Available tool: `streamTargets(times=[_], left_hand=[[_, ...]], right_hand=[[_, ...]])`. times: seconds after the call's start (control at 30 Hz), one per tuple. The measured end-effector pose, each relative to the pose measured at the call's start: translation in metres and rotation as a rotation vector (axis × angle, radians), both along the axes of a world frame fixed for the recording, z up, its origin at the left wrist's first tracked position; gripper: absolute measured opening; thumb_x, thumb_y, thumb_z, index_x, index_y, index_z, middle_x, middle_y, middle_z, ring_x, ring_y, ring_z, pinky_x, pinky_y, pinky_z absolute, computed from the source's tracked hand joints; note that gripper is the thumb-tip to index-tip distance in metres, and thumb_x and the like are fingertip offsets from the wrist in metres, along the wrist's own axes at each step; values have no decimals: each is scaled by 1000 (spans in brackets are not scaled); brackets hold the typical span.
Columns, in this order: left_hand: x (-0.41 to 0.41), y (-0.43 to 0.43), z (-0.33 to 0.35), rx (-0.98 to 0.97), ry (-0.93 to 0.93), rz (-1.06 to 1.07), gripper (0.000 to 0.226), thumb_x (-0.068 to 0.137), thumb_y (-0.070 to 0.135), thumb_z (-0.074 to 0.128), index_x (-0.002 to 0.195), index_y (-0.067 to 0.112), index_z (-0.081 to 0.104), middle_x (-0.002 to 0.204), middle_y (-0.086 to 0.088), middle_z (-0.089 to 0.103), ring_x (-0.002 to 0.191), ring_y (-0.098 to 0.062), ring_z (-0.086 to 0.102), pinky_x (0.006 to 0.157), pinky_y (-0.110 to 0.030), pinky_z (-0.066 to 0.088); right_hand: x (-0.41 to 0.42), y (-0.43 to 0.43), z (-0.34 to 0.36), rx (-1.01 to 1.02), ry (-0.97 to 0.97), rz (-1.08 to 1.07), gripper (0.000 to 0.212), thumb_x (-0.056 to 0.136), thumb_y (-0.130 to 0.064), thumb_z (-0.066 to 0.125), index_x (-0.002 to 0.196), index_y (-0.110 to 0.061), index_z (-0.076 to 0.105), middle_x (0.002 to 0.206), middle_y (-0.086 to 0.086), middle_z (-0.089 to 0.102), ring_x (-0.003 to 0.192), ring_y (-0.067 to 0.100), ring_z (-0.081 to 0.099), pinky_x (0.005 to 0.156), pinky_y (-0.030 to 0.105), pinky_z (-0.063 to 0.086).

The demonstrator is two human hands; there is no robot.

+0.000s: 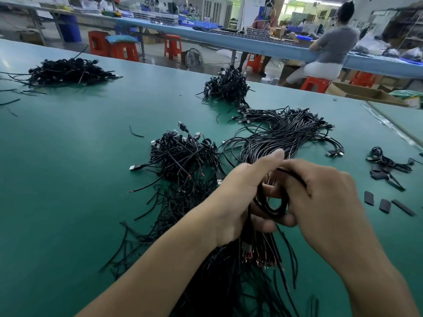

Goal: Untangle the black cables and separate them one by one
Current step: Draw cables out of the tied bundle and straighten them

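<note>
**Lower centre of the frame.** The left hand (238, 197) curls its fingers round a bundle of black cables (271, 208), with the thumb raised. The right hand (320, 197), touching the left, grips a loop of the same bundle between curled fingers and thumb. The bundle's stripped ends trail toward the bottom edge. Just beyond the left hand lies a tangled pile (180, 159), and a looser cable spread (286, 131) lies at centre right. A far pile (226, 85) sits at upper centre and a corner pile (68, 72) at upper left on the green table (68, 179). Black sleeve pieces (384, 205) lie at the right.
</note>
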State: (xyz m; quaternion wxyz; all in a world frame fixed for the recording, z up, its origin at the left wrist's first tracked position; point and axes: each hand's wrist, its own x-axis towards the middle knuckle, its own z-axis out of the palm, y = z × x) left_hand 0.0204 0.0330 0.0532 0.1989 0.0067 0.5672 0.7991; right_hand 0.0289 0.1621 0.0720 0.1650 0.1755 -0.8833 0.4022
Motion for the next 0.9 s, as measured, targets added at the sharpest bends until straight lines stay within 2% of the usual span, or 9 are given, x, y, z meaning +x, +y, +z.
streamTargets(times=[0.13,0.37,0.47,0.53,0.6,0.73,0.8,0.87,0.9], left_hand=[[1,4,-2,33,48,34,52,81,74,56,66,24,61,61,2,59,48,-13,59,34,-17,32],[0,3,-6,-318,336,182,71,87,77,37,47,23,60,47,4,57,35,-3,44,34,-11,28],[-5,-3,-10,-441,387,194,69,96,68,40,47,22,58,43,7,51,32,-3,39,34,-13,27],[-9,-8,-13,-472,423,246,64,97,64,42,50,21,48,42,11,42,34,-5,33,36,-17,25],[-13,-16,-13,-475,428,317,60,94,67,40,52,24,38,41,12,34,36,-5,26,38,-19,22],[-18,-27,-10,-443,395,446,68,88,78,32,45,26,28,46,11,25,40,-11,18,38,-22,18],[-15,-23,-8,-474,425,432,67,84,86,21,52,27,22,51,6,23,43,-12,19,36,-37,30],[-12,-17,-7,-470,426,401,66,83,86,15,57,25,21,54,2,23,42,-11,23,67,-51,46],[-12,-16,-8,-472,424,396,66,87,83,17,57,24,21,53,3,24,42,-11,23,69,-53,42]], right_hand=[[0,-3,-2,-30,77,-9,29,97,-7,53,83,-26,70,62,-10,65,42,4,59,44,6,38],[-5,0,-6,43,125,-49,23,94,-15,64,92,-34,76,76,-11,60,79,-1,56,65,2,36],[-8,3,-8,-1,75,-13,25,89,-15,67,88,-39,74,64,-10,62,62,2,55,56,5,37],[-10,7,-10,-60,-47,21,13,84,-33,71,96,-40,72,58,-16,59,48,2,50,49,10,37],[-15,17,-13,-61,-230,1,45,72,-60,69,110,-38,68,63,-17,62,54,3,58,58,21,46],[-16,20,-20,270,-408,-65,46,68,-64,73,99,-31,68,68,-11,67,62,-6,62,53,10,43],[-14,5,-31,366,-444,4,40,73,-60,75,102,-34,66,75,-14,64,62,-6,60,55,10,43],[-10,-14,-42,460,-440,105,40,79,-58,72,112,-36,62,84,-16,54,71,3,55,68,23,48],[-8,-23,-46,525,-415,147,38,83,-54,70,113,-35,61,86,-15,47,81,9,51,74,29,47]])
